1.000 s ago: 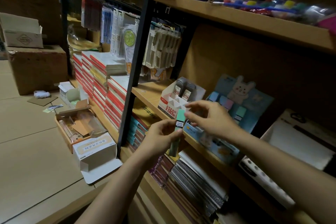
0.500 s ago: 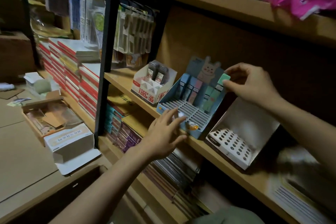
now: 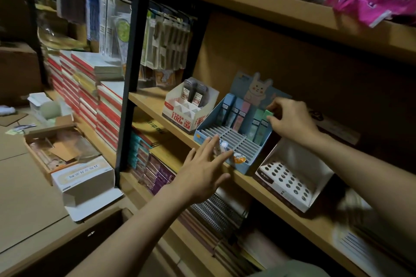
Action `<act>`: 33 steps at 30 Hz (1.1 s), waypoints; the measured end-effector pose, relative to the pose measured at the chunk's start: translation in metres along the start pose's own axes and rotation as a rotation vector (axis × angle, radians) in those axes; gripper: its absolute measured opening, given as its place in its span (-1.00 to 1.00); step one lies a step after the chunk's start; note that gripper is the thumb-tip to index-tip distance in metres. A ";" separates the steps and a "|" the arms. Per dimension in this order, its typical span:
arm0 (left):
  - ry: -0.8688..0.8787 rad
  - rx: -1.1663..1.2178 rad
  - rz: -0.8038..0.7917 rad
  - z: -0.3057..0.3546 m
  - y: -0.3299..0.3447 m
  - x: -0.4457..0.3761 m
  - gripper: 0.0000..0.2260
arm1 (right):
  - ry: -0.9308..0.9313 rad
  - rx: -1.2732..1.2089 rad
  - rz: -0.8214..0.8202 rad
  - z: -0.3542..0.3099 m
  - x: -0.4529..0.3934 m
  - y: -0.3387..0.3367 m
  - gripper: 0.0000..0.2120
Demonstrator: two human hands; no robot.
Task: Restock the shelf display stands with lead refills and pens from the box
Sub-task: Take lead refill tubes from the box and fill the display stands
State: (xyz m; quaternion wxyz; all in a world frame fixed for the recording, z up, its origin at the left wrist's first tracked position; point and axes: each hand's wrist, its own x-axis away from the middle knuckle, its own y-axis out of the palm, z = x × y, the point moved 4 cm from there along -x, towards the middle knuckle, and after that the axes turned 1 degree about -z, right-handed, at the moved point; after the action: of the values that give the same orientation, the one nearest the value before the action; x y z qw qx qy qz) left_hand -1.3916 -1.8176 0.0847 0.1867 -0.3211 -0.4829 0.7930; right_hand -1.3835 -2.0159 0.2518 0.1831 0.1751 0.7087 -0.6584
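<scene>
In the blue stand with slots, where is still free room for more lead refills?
The blue stand has free slots in its front rows, between the left hand and the refills. The back row is crowded, where the right hand pinches the green refill.

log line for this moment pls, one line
right hand pinches green lead refill at back row of blue display stand | left hand open at stand's front
</scene>
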 end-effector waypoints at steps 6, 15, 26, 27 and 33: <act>0.004 0.008 -0.024 -0.001 -0.002 -0.001 -0.46 | 0.010 0.149 -0.040 0.008 -0.001 0.007 -0.77; -0.015 0.023 -0.045 0.002 -0.005 -0.003 -0.45 | -0.038 0.450 0.012 -0.001 0.009 0.020 -0.84; 0.028 0.225 0.126 -0.001 -0.020 0.062 -0.73 | -0.131 -0.265 -0.067 -0.083 0.107 0.022 -0.71; -0.040 0.303 0.022 -0.008 -0.014 0.077 -0.82 | -0.134 -0.367 -0.139 -0.096 0.121 0.033 -0.77; -0.569 0.262 -0.449 -0.060 0.045 0.220 -0.86 | -0.263 -0.393 -0.930 -0.158 0.216 0.153 -0.88</act>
State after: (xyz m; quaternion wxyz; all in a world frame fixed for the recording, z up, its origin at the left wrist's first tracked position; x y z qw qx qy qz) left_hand -1.5090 -1.6665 -0.0474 0.2536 0.0522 -0.4683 0.8448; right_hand -1.5017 -1.8457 0.0238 -0.0121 -0.2799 0.7928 -0.5413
